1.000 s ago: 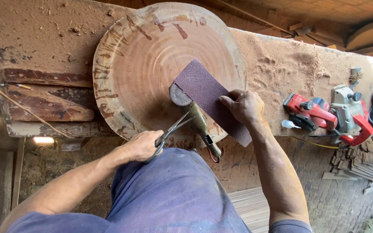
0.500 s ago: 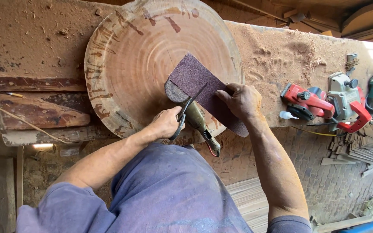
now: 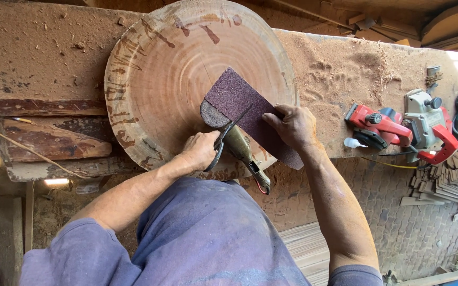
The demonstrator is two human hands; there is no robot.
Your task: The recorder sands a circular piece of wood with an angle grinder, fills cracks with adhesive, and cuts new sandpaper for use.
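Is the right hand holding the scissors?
No, the left hand grips the scissors, while the right hand presses on the sandpaper sheet.

One round wood slab (image 3: 186, 69), one sandpaper sheet (image 3: 250, 114), one pair of scissors (image 3: 228, 132), one sander (image 3: 234, 143), and seemingly three power tools (clustered right) (image 3: 414, 127).

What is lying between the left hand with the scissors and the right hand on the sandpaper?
In the head view, the sander lies between the left hand and the right hand, its disc under the sandpaper; the scissors cross it.
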